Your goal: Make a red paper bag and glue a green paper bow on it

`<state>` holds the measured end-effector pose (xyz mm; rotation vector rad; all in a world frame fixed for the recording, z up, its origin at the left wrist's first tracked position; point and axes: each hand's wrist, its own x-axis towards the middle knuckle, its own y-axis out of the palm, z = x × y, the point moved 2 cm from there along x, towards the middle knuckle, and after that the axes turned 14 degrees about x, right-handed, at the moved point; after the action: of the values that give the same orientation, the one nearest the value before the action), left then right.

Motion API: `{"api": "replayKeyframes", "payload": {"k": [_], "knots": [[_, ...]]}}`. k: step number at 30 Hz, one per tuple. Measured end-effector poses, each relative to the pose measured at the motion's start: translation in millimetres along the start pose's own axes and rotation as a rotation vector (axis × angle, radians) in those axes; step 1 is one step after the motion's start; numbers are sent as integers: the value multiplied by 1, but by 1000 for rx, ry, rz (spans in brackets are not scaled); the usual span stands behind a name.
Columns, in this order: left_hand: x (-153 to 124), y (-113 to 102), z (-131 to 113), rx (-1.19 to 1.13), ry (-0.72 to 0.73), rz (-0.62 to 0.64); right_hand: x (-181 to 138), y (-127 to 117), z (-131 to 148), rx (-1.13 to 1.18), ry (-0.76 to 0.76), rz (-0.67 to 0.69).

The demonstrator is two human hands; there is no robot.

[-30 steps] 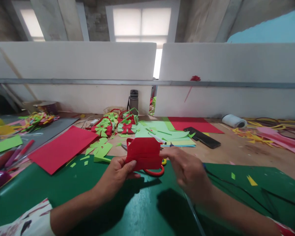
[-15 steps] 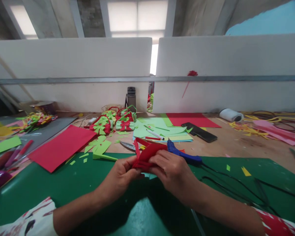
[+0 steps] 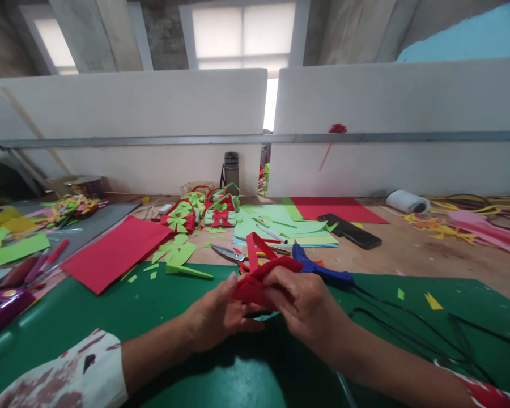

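A small red folded paper bag (image 3: 255,284) with a thin red strip handle (image 3: 253,252) is held up over the green mat. My right hand (image 3: 304,300) pinches its right side between thumb and fingers. My left hand (image 3: 221,311) is at its left end, thumb up against the edge and fingers apart beneath it; part of the bag's underside is hidden. Just behind lie scissors (image 3: 228,253) with orange-yellow handles, partly covered by the bag. A blue glue gun (image 3: 325,273) rests to the right of my right hand, its black cable trailing over the mat.
Finished red and green paper bags (image 3: 221,216) with bows stand at the back. A red sheet (image 3: 117,252) and green scraps (image 3: 178,252) lie left of centre. Light green sheets (image 3: 276,218), a black phone (image 3: 351,231) and a dark bottle (image 3: 231,170) are farther back. The green mat (image 3: 463,303) covers the front.
My left hand has loosened its pinch, its fingers now spread beneath the bag. The red bag has been tilted, its handle strip now standing more upright. The view has shifted slightly.
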<state>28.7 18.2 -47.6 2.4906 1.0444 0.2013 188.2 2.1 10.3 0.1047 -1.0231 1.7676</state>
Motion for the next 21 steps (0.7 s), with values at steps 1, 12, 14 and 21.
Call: {"api": "replayKeyframes", "payload": {"k": [1, 12, 14, 21], "knots": [[0, 0, 1, -37, -9, 15, 0, 0, 0, 16, 4, -8], [1, 17, -8, -62, 128, -76, -7, 16, 2, -40, -204, 3], [1, 23, -12, -8, 180, -72, -8, 18, 0, -46, -156, 23], [-5, 19, -32, 147, 273, -337, -1, 12, 1, -50, -222, -22]]}}
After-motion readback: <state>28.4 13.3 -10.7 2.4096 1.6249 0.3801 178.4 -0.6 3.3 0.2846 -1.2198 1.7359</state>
